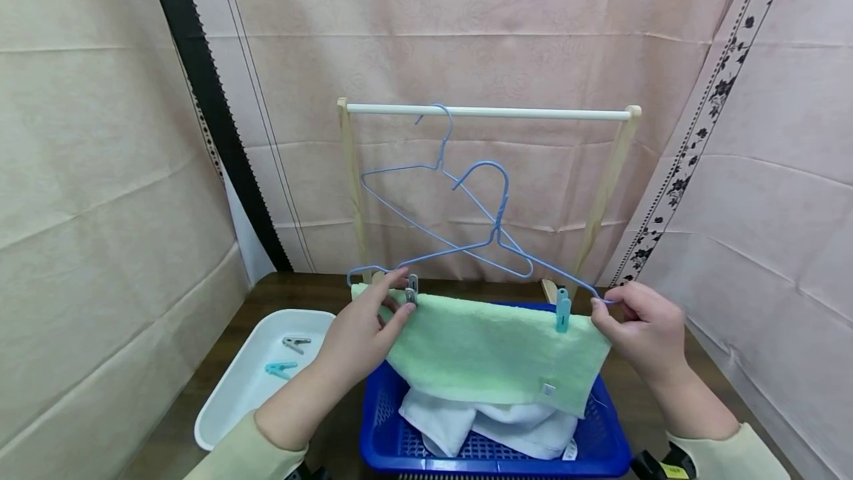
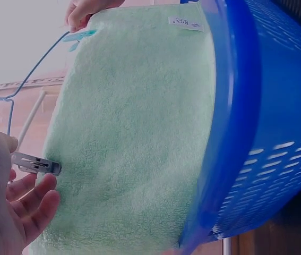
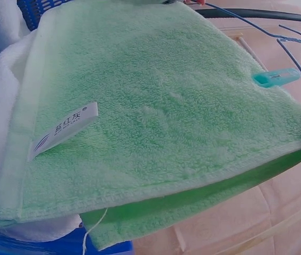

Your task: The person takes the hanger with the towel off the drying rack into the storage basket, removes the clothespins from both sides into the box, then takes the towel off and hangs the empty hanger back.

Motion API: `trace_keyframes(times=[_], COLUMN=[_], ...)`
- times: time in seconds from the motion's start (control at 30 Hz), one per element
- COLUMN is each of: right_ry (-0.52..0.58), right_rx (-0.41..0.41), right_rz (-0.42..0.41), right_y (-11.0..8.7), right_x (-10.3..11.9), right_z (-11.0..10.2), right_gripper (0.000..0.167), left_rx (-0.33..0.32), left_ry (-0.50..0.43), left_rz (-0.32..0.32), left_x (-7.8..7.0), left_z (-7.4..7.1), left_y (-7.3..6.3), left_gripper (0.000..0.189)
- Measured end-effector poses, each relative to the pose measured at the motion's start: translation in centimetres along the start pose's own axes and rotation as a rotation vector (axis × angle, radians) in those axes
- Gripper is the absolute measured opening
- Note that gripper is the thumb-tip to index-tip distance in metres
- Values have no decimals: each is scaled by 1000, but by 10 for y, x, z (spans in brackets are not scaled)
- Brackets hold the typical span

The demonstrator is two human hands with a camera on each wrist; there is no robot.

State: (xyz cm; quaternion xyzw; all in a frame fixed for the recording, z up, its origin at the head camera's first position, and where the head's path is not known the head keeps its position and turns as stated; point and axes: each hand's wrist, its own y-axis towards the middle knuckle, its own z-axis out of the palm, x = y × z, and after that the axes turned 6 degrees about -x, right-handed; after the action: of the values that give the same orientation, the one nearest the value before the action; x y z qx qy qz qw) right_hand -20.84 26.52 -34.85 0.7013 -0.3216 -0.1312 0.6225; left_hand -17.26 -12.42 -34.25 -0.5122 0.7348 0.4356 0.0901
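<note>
A light green towel (image 1: 496, 347) hangs folded over the lower bar of a blue wire hanger (image 1: 466, 247). My left hand (image 1: 363, 324) is at the towel's upper left, thumb and finger at the handle end of a grey clothespin (image 2: 36, 163) clipped on the towel edge; its other fingers are loosely bent. With thumb and fingers, my right hand (image 1: 643, 328) pinches the hanger's right end beside the towel's corner. A teal clothespin (image 1: 563, 310) grips the towel near that end. In the right wrist view, the right hand shows only at the edge.
Below the towel stands a blue basket (image 1: 496, 463) with white cloth (image 1: 493, 424) inside. To its left, a white tray (image 1: 226, 391) holds a grey clothespin (image 1: 296, 343) and a teal clothespin (image 1: 280, 369). Behind, another blue hanger (image 1: 400, 167) hangs from a rack's white rail (image 1: 533, 113).
</note>
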Motion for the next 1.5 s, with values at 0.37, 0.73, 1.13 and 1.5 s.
trace_keyframes(times=[0.37, 0.73, 1.13, 1.5], right_ry=[-13, -13, 1, 25], right_rx=[7, 18, 6, 4], right_rz=[3, 8, 7, 1], right_y=[0, 1, 4, 3], right_x=[0, -1, -4, -6], right_z=[1, 1, 3, 4], right_gripper=[6, 5, 5, 5], left_rx=[-8, -5, -34, 21], left_ry=[70, 134, 167, 163], left_rz=[39, 106, 139, 84], left_x=[2, 2, -3, -1], left_z=[0, -5, -8, -6], left_y=[2, 4, 3, 4], left_gripper=[44, 39, 33, 30])
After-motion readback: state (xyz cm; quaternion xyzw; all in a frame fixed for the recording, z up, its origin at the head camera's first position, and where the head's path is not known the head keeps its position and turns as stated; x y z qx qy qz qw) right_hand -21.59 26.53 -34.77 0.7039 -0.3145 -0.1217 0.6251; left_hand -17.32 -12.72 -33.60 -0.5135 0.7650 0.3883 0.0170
